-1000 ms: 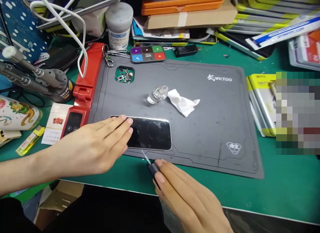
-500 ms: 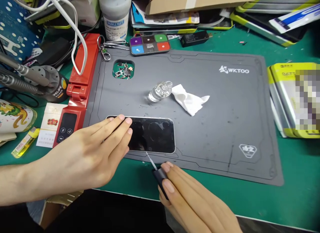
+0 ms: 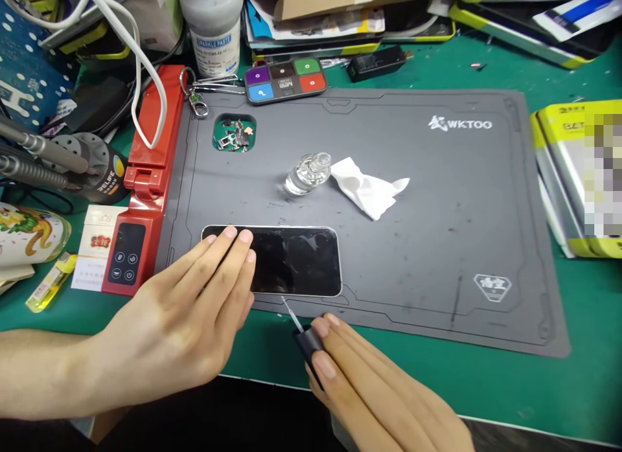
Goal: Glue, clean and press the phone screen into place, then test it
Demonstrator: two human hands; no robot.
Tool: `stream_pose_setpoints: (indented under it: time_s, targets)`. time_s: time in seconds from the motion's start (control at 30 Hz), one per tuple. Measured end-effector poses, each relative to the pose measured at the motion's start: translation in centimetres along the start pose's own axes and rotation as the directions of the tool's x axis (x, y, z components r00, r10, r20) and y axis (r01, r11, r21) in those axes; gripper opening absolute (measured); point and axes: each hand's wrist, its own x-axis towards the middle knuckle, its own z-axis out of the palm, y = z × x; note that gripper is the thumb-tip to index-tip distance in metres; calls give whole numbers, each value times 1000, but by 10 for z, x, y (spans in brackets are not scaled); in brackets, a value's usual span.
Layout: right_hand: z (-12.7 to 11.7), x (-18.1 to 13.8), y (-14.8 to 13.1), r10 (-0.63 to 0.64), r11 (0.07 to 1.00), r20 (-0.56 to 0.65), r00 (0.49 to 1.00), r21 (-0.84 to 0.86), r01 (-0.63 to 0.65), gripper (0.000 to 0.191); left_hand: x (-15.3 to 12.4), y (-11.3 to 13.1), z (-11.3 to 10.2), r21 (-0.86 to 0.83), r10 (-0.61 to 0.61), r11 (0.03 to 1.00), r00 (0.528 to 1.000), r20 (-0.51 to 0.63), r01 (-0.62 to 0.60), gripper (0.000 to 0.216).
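Observation:
A black phone [image 3: 296,261] lies screen up near the front edge of a grey work mat [image 3: 427,245]. My left hand [image 3: 189,316] rests flat on the phone's left end, fingers stretched out and pressed on the glass. My right hand [image 3: 369,387] pinches a small tool with a black handle [image 3: 307,343] and a thin metal tip [image 3: 290,311]. The tip touches the phone's near edge. A small clear glass bottle [image 3: 307,173] lies on its side on the mat beside a crumpled white tissue [image 3: 369,192].
A red device with buttons [image 3: 146,186] runs along the mat's left edge, with a soldering stand [image 3: 92,170] beyond it. A recess holding small parts [image 3: 232,133], a coloured tray [image 3: 285,81], a white jar [image 3: 214,28] and stacked boxes sit behind. Yellow boxes [image 3: 564,173] stand at right.
The view has shifted a little; the phone and both hands keep the same pose, the tool tip staying at the phone's near edge.

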Motion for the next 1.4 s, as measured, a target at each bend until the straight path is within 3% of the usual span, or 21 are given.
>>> stream_pose_setpoints:
  time_s: [0.2,0.4,0.6,0.83,1.3,1.4]
  targets:
    - [-8,9,1,-64,998,120,991,17,63,28,1,4,2,13,-13,1000,1000,-8,13,43]
    - [-3,9,1,-54,998,1,999,7,54,27,-3,4,4,39,2,999,1000,24,-3,47]
    - [-10,15,4,-116,993,118,986,29,114,27,0,0,2,45,30,999,1000,5,-30,46]
    - [-1,7,1,-48,999,-7,999,4,48,28,1,2,2,68,18,998,1000,2,-18,44]
    - [1,-5,0,4,1000,1,1000,-15,-4,44,3,-1,0,30,18,999,1000,-3,-18,44]
    - [1,-3,1,-3,1000,-2,1000,3,3,41,2,-1,0,17,-1,1000,1000,-22,1,45]
